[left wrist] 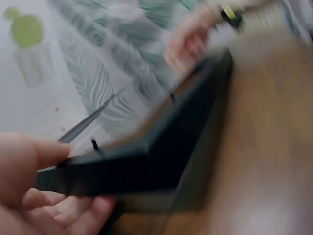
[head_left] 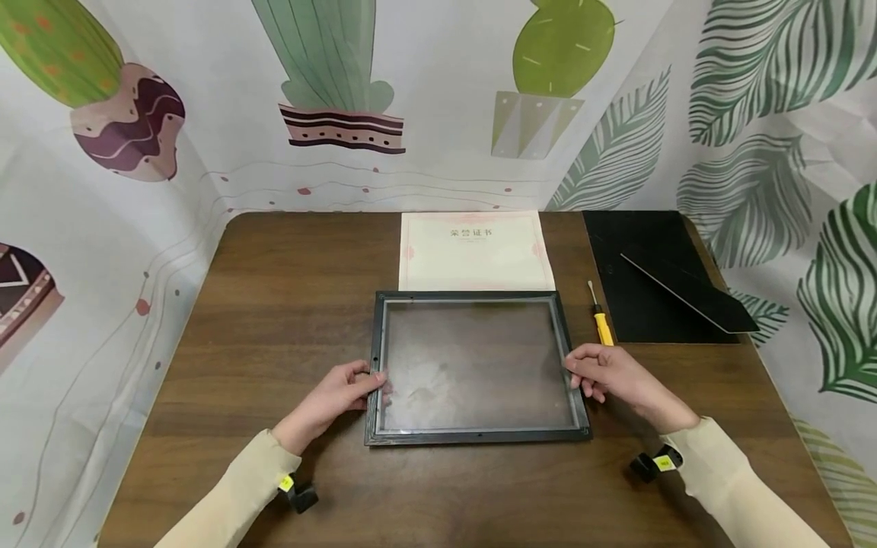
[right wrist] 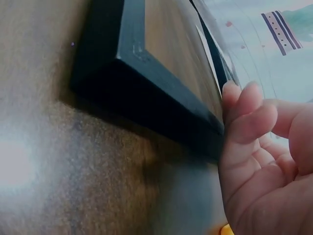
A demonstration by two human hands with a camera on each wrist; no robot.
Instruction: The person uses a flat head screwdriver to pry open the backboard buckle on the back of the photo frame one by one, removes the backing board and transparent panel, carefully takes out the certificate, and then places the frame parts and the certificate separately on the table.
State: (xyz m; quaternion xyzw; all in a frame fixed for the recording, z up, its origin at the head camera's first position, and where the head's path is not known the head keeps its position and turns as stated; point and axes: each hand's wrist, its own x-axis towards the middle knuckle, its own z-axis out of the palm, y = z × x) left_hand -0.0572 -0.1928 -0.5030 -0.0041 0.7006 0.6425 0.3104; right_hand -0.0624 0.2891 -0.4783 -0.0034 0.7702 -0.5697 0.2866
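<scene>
A dark picture frame [head_left: 479,438] with a clear pane [head_left: 479,365] lies across the middle of the table, wood showing through it. My left hand [head_left: 351,387] grips its left side, thumb on top and fingers below, as the blurred left wrist view shows. At the opposite side, my right hand [head_left: 610,377] holds the frame's edge between curled fingers and thumb. The right wrist view shows those fingertips [right wrist: 231,93] right at the edge of the frame [right wrist: 161,88]. Small black tabs [left wrist: 94,145] stick up from the frame's inner edge in the left wrist view.
Behind the frame lies a cream certificate [head_left: 476,259], its lower part hidden. A yellow-handled screwdriver [head_left: 603,326] lies beyond my right hand. At the back right is a black backing board [head_left: 651,304] with its stand leg [head_left: 685,293] raised. Patterned cloth [head_left: 445,175] hangs around the wooden table [head_left: 288,274].
</scene>
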